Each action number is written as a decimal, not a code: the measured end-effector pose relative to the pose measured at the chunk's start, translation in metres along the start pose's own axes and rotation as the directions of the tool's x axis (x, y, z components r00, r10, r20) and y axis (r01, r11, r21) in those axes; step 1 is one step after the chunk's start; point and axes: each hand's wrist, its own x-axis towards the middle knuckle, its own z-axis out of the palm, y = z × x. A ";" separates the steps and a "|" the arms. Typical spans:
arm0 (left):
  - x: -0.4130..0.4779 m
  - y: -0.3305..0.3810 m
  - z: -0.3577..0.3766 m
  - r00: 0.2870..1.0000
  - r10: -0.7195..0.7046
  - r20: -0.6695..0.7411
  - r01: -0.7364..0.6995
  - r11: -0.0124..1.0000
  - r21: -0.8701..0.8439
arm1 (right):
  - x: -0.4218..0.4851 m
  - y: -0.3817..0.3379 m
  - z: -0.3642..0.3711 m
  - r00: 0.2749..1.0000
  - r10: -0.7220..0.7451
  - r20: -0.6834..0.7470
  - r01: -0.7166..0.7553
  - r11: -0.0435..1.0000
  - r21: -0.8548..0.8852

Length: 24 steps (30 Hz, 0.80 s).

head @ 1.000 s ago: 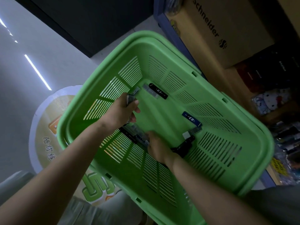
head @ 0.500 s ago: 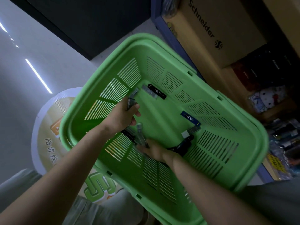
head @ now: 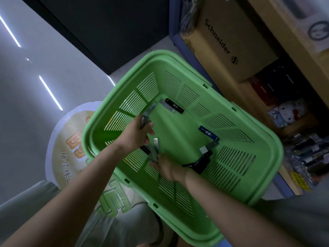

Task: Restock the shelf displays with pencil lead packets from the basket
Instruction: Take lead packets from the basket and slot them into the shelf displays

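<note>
A green plastic basket (head: 267, 177) sits on the floor, with both my hands inside it. My left hand (head: 137, 136) grips a few slim lead packets (head: 144, 120) that stick up past the thumb. Just below it, my right hand (head: 168, 168) pinches a grey packet (head: 155, 148) standing upright from the basket floor. Loose on the bottom lie a black packet marked 0.3 (head: 174, 106), a blue packet (head: 208, 133), a grey packet (head: 209, 147) and a black packet (head: 202, 162).
A blue-framed shelf unit (head: 185, 47) stands right of the basket, holding a brown Schneider carton (head: 229, 41) and dark boxes. Packaged goods (head: 311, 152) crowd the lower right. A round floor sticker (head: 74, 145) lies under the basket's left side.
My right hand has turned and lifted a grey packet upright from the pile near the basket's near wall. My left hand keeps its packets, nearly still. The view has shifted slightly.
</note>
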 end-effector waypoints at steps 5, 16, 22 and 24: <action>-0.010 -0.004 0.001 1.000 -0.007 -0.011 0.007 1.000 0.006 | -0.014 0.001 0.002 0.999 -0.021 -0.028 0.020 1.000 -0.016; -0.041 -0.014 0.012 0.988 -0.101 -0.120 0.064 0.958 -0.279 | -0.052 -0.034 -0.036 0.965 -0.093 -0.243 0.155 0.956 0.248; -0.078 0.027 0.022 0.994 0.076 -0.081 -0.104 0.895 -0.434 | -0.109 -0.090 -0.066 0.901 -0.196 -0.387 0.345 0.865 0.364; -0.088 0.039 0.024 0.987 0.113 -0.110 -0.152 0.867 -0.475 | -0.130 -0.100 -0.070 0.887 -0.232 -0.398 0.381 0.856 0.350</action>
